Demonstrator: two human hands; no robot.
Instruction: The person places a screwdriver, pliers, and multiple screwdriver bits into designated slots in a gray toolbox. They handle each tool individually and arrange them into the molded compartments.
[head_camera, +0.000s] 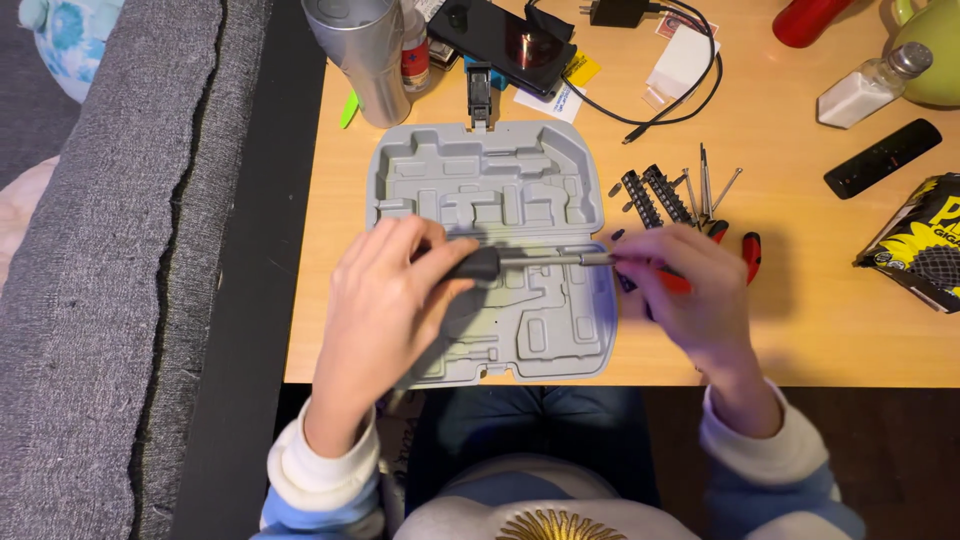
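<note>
Holding a screwdriver level above the open grey tool case, the left hand wraps its dark handle and the right hand pinches the shaft tip; every case slot shows bare, while bit holders and loose drivers lie beyond on the counter

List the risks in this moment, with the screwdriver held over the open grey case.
1. The right hand pinches only the tip of the screwdriver; anything loose there may drop into the moulded grey case.
2. The loose small bits and thin shafts lie just behind that hand; a sweep might scatter them.
3. The left hand alone carries the handle.
</note>
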